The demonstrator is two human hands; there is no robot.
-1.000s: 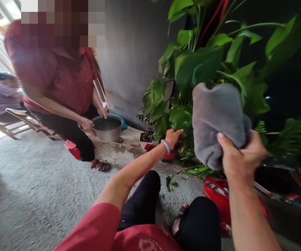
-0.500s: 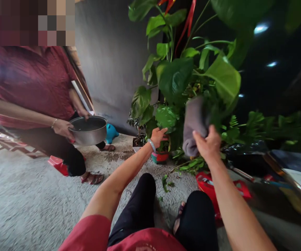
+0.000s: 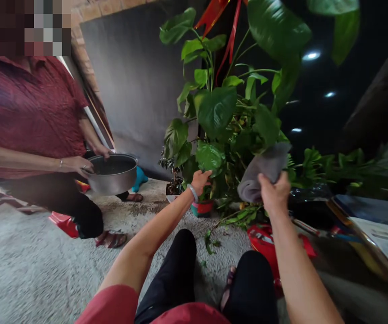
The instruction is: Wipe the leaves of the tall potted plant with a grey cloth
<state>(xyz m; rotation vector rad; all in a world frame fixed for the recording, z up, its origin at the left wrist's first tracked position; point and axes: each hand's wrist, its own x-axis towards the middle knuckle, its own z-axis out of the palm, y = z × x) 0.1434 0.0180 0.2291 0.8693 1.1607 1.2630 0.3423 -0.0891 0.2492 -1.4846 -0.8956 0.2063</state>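
My right hand [image 3: 275, 191] is closed on a bunched grey cloth [image 3: 260, 173], with the thumb on its near side. The cloth is against the right side of a large green potted plant [image 3: 217, 110], in front of its lower foliage. Wearing a pale bangle, my left hand [image 3: 200, 183] reaches to the lower edge of a broad green leaf [image 3: 210, 157]. Its fingers are bent at that leaf edge, and their tips are partly hidden. Below the left hand stands a red and green pot [image 3: 201, 209].
At left, a person in a red shirt [image 3: 32, 112] holds a metal pot [image 3: 113, 175] in both hands. A small plant in a white pot [image 3: 173, 197] and a blue object [image 3: 140, 178] stand behind. Red bags [image 3: 264, 238] and cut foliage [image 3: 241, 216] lie near my knees.
My right hand has turned the cloth from upright to slanting, its top now leaning right. The large leaf above it has swung out of the way. My left hand stays at its leaf.
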